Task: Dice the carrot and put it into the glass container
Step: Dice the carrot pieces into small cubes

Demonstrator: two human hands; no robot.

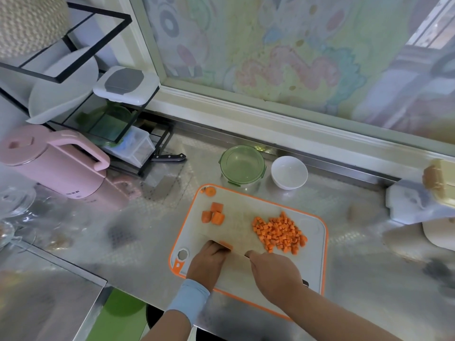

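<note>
At the near edge of the board (pixel 312 262) the knife (pixel 236 263) is gripped by the right hand (pixel 273 274), with the fingers wrapped round the handle, whose dark end is seen past the wrist. The broad, pale blade is laid over the near-left part of the board. Just beside it, a carrot piece (pixel 226 245) is held down by the left hand (pixel 209 262) with curled fingers. Only an orange sliver of that piece is seen past the knuckles. A blue cuff (pixel 187 301) is worn on the left wrist.

Further in, towards the right edge of the board, the dice (pixel 278 232) are heaped in a loose pile of small, bright orange cubes, fairly even in size. Towards the left edge, three chunks (pixel 213 214) are grouped touching one another; they are blocky, uncut and the same orange. At the far-left corner a round stub (pixel 210 191) lies alone.

Beyond the far edge of the board, on the steel counter (pixel 357 267), the container (pixel 242 166) is placed: round, clear, green-rimmed with clips, and no carrot is seen inside. A white bowl (pixel 289 172) is set just to its right, apart from it
</note>
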